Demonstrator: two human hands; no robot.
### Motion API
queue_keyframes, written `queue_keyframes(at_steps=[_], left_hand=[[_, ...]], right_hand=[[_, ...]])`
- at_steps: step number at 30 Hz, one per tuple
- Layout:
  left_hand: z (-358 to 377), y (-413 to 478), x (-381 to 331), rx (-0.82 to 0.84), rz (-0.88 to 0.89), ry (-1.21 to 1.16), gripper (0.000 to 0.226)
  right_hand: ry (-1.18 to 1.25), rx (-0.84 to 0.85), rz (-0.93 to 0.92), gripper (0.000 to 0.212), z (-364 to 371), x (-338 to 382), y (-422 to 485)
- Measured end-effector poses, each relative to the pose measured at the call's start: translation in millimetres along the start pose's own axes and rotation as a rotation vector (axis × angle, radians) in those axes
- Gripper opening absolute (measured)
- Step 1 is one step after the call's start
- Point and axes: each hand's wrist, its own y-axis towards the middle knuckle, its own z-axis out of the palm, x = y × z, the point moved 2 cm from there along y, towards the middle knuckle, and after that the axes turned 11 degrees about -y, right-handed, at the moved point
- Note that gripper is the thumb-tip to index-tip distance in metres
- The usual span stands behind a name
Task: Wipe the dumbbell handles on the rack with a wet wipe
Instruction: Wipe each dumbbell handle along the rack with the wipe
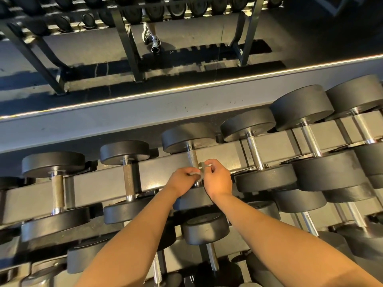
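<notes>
Clamped on the wet wipe (196, 173) from either side are the left grip (184, 177) and right grip (218, 180), fingers curled; the wipe is held at the near end of a knurled dumbbell handle (192, 158), laid across the rack (99, 183).

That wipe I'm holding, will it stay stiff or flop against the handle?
Probably floppy: the wipe lies crumpled between the left hand and right hand. Likely light, since both merely pinch it. It may snag on the knurled handle.

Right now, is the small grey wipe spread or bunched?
Bunched: the small grey wipe is crumpled, pinched between left hand and right hand.
</notes>
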Motion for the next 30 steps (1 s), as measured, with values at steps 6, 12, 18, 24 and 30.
queue_keyframes(at_steps=[6,12,18,24,30], left_hand=[[1.1,-16.2,-10.2,0.051,-0.139,0.025,0.023],[12.5,-46.1,-5.0,-0.17,0.14,-0.057,0.03],[27.0,-42.1,-13.7,-0.205,0.221,0.135,0.051],[25.9,-47.0,-10.8,-0.313,0.251,0.112,0.068],[22.1,-51.2,-18.6,-0.357,0.154,0.034,0.05]], right_hand=[[-0.007,0.012,0.0,0.02,-2.4,2.1,-2.5],[0.006,0.032,-0.091,0.019,-2.8,0.0,-5.3],[0.197,0.147,-0.115,0.016,-8.9,-1.2,-3.6],[0.073,0.344,-0.112,0.02,-10.2,11.4,13.6],[0.16,0.102,-0.087,0.02,-13.0,34.8,46.7]])
